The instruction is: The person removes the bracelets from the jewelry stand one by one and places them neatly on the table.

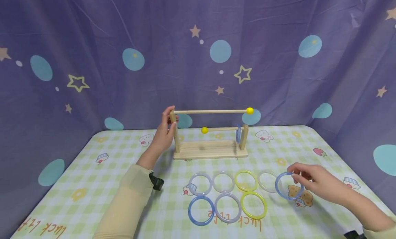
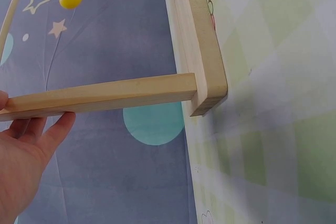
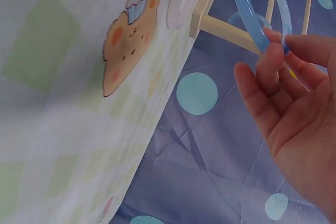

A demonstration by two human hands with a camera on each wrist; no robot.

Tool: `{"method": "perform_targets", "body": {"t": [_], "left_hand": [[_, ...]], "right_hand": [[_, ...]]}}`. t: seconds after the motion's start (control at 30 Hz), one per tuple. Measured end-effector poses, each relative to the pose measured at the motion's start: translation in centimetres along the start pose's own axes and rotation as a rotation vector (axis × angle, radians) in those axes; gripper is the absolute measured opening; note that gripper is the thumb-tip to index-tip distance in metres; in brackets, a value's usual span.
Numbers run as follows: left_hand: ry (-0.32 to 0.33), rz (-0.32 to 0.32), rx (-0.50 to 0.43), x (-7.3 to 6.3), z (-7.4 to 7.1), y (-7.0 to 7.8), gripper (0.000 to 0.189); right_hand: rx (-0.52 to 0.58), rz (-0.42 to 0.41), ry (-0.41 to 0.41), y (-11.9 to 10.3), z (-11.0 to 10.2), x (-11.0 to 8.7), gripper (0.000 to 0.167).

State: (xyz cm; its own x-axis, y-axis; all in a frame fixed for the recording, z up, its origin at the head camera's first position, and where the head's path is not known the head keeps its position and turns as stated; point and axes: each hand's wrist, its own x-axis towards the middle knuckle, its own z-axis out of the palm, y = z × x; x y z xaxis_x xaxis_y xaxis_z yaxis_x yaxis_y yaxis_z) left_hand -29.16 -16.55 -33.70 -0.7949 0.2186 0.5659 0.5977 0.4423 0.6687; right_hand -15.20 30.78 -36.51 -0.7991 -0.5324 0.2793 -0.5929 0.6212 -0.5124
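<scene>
My left hand (image 1: 164,133) grips the tall left post of a wooden ring stand (image 1: 210,150), thumb in front and fingers behind; the left wrist view shows the fingers against the post (image 2: 115,94). Above the table at the right, my right hand (image 1: 320,180) pinches a translucent blue ring (image 1: 276,187) by its upper edge, between thumb and fingertips. A blue ring (image 1: 238,134) hangs on the stand's lower rod, next to the short right post. The long upper rod (image 1: 213,112) carries no ring.
Two rows of rings lie in front of the stand: a dark blue ring (image 1: 189,211), a yellow ring (image 1: 265,208), another yellow ring (image 1: 236,182) and several pale ones. A yellow ball (image 1: 250,111) caps the upper rod, another ball (image 1: 204,130) the lower. Behind the checked tablecloth (image 1: 123,184) hangs a purple curtain (image 1: 173,60).
</scene>
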Motion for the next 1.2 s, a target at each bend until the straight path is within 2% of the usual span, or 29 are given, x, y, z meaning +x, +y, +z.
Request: {"method": "perform_targets", "body": {"t": [0.1, 0.3, 0.53, 0.67, 0.97, 1.2], "left_hand": [[0.000, -0.003, -0.007, 0.0, 0.0, 0.1, 0.052], [0.006, 0.000, -0.011, 0.0, 0.1, -0.1, 0.053], [0.008, 0.019, -0.006, -0.1, 0.0, -0.1, 0.053], [0.006, 0.014, -0.005, -0.1, 0.0, -0.1, 0.052], [-0.004, -0.019, 0.000, -0.1, 0.1, 0.1, 0.051], [-0.004, -0.013, 0.008, 0.0, 0.0, 0.1, 0.052]], "right_hand": [[0.039, 0.033, -0.048, 0.3, 0.2, -0.2, 0.016], [0.131, 0.013, -0.127, 0.8, 0.9, -0.6, 0.014], [0.343, 0.118, -0.272, 1.0, 1.7, -0.7, 0.011], [0.337, 0.108, -0.294, 1.5, 2.3, -0.6, 0.010], [0.306, 0.097, -0.282, 2.6, 3.1, -0.9, 0.006], [0.326, 0.146, -0.296, 2.3, 3.4, -0.8, 0.007]]}}
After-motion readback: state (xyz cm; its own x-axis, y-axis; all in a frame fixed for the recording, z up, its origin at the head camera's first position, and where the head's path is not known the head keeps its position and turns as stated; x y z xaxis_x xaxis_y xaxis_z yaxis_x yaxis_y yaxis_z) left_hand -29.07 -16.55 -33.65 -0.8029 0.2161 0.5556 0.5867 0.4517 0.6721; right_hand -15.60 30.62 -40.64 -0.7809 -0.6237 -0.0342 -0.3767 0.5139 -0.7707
